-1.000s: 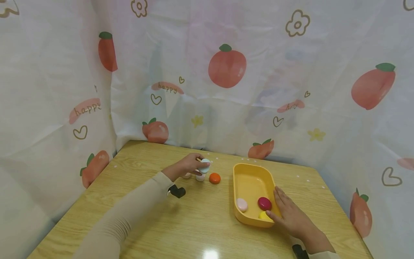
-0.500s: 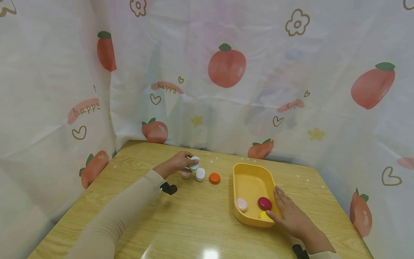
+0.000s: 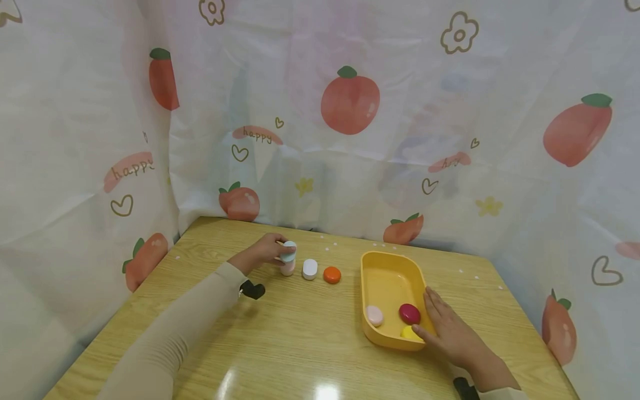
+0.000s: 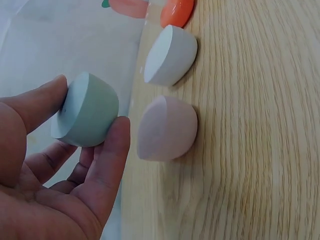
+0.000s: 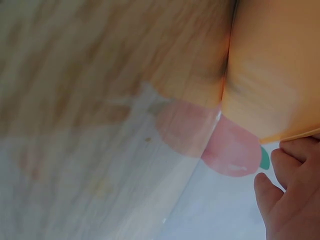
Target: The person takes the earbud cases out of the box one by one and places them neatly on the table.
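My left hand (image 3: 262, 250) pinches a mint-green rounded block (image 4: 92, 112) between thumb and fingers, its flat face toward the thumb. In the left wrist view the block is held up beside a pale pink rounded block (image 4: 170, 127) on the table; in the head view it overlaps that block from above. To the right stand a white rounded block (image 3: 310, 269) and an orange one (image 3: 332, 275). My right hand (image 3: 452, 333) rests with straight fingers along the right wall of a yellow tray (image 3: 392, 278), fingertips at its rim.
Inside the tray lie a pale pink piece (image 3: 374, 315), a dark red piece (image 3: 409, 314) and a yellow piece (image 3: 409, 333) partly behind my right thumb. A patterned white curtain (image 3: 295, 166) hangs behind the wooden table (image 3: 280, 344) and at its sides.
My left hand has carried the mint-green block leftward, from over the white block to over the pale pink one, uncovering the white block. The right hand and tray have stayed put.
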Available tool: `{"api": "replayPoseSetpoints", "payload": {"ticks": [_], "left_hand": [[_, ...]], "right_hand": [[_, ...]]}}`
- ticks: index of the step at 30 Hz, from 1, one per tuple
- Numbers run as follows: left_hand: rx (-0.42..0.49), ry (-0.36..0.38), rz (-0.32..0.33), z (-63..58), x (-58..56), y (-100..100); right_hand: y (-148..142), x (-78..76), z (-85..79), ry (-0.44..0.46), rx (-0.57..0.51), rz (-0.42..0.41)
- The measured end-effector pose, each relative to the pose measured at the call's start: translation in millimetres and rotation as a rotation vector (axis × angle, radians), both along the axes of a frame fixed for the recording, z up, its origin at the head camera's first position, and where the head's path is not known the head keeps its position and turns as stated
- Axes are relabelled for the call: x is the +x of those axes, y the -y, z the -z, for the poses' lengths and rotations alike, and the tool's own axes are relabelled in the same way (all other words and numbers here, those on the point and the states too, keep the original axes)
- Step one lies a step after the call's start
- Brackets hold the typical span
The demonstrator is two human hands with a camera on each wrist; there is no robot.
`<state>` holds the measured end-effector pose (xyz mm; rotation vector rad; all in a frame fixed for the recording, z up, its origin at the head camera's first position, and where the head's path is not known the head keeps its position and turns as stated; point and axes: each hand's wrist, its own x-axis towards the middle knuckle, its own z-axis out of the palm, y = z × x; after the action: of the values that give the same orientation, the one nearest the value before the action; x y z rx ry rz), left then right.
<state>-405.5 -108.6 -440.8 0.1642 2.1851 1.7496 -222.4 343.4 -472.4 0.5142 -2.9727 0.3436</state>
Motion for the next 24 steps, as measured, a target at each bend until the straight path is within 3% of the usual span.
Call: {"api": "replayPoseSetpoints", "payload": {"ticks": [7, 17, 24], "left_hand": [[-0.022, -0.007, -0.032, 2.9, -2.0, 8], [-0.031, -0.020, -0.113, 18.4, -12.9, 19], [-0.059, 0.001, -0.130, 29.4, -12.4, 25]], "right_hand": [[1, 0.3, -1.3, 0.013, -0.006, 0.014], [-1, -1.8, -0.5, -0.007, -0.011, 0.006], [0, -0.5, 0.3, 0.013, -0.018, 0.018]]}}
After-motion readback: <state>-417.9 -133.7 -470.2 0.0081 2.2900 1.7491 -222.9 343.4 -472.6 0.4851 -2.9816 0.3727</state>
